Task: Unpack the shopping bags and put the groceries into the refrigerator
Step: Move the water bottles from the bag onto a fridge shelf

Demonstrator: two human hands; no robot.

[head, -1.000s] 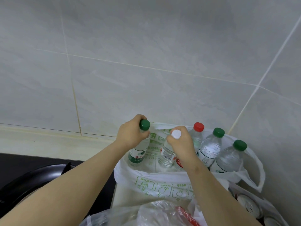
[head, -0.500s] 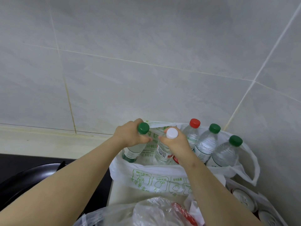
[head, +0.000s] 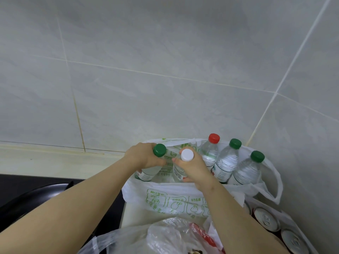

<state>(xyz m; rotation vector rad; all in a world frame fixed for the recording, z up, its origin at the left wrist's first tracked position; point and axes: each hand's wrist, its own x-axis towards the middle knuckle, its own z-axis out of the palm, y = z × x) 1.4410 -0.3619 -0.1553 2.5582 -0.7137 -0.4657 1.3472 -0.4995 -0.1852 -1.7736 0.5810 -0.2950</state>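
Head view is showing the left hand [head: 141, 158] wrapping its grip around the neck of a green-capped bottle [head: 159, 150], fingers curled just under the cap. The right hand [head: 194, 169] is closing its grip around the shoulder of a white-capped bottle [head: 187, 154] just beside it. Both bottles are sitting inside the white shopping bag [head: 165, 197] with green print. Its front wall is hiding their lower parts, so I cannot tell whether they are touching the bottom. Further right in the same bag, a red-capped bottle [head: 213, 139], a second green bottle [head: 227, 162] and a third green bottle [head: 246, 171] are leaning side by side near the corner of the tiled wall [head: 165, 70]. The bag is sitting on the pale tabletop [head: 132, 211]. Nearer the person, a clear plastic bag [head: 165, 235] is lying crumpled, and silver-topped cans [head: 266, 219] are standing at lower right. A black pan [head: 36, 195] is sitting at left.
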